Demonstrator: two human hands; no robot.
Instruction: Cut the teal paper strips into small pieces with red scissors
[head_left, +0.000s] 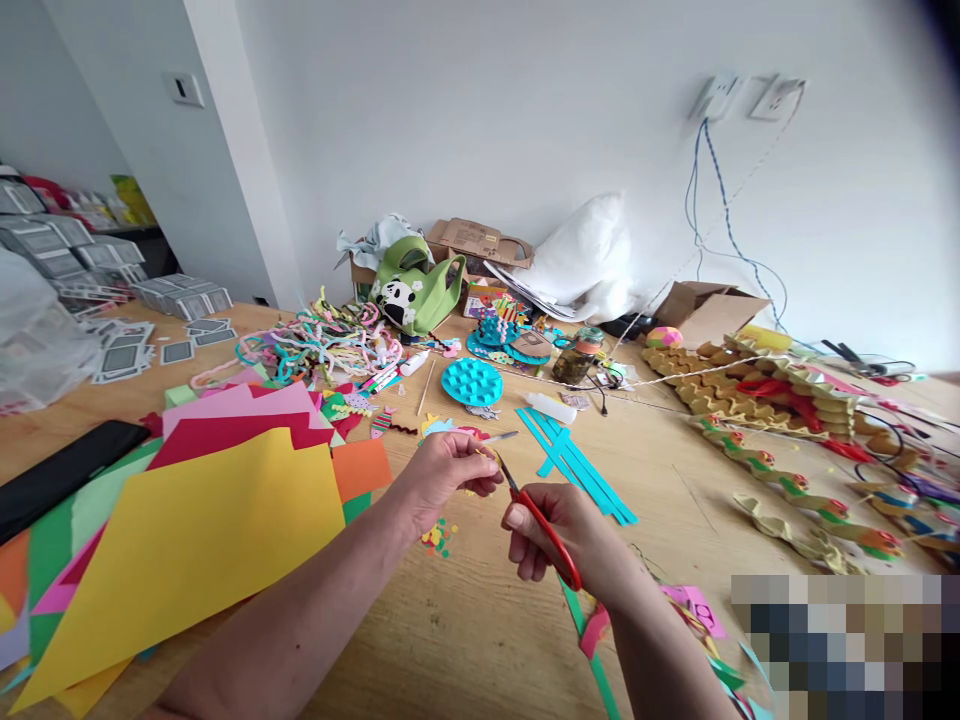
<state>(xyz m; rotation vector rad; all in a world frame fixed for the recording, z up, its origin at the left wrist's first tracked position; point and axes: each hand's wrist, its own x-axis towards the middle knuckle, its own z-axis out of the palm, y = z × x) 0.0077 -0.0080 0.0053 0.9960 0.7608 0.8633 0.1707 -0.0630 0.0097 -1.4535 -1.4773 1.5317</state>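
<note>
Red-handled scissors (pixel 553 545) are in my right hand (pixel 551 520), its fingers wrapped round the handle loops. Their blades stand apart and point at my left hand (pixel 454 470). That hand pinches a small yellow piece of paper (pixel 489 452), mostly covered by the fingers, close to the blades. Small round scraps of coloured paper (pixel 441 540) lie on the table just below my left hand. Turquoise paper strips (pixel 589 470) lie crossed beyond my right hand. Farther back is a round turquoise piece (pixel 472 381) with a bumpy surface.
Sheets of coloured paper (pixel 225 510) spread over the left, beside a black phone-like object (pixel 67 475). Pipe cleaners (pixel 322 345), a green bag (pixel 420 285) and a jar (pixel 577 355) stand behind. Egg-carton pieces (pixel 765 385) cover the right side. A white string crosses the table.
</note>
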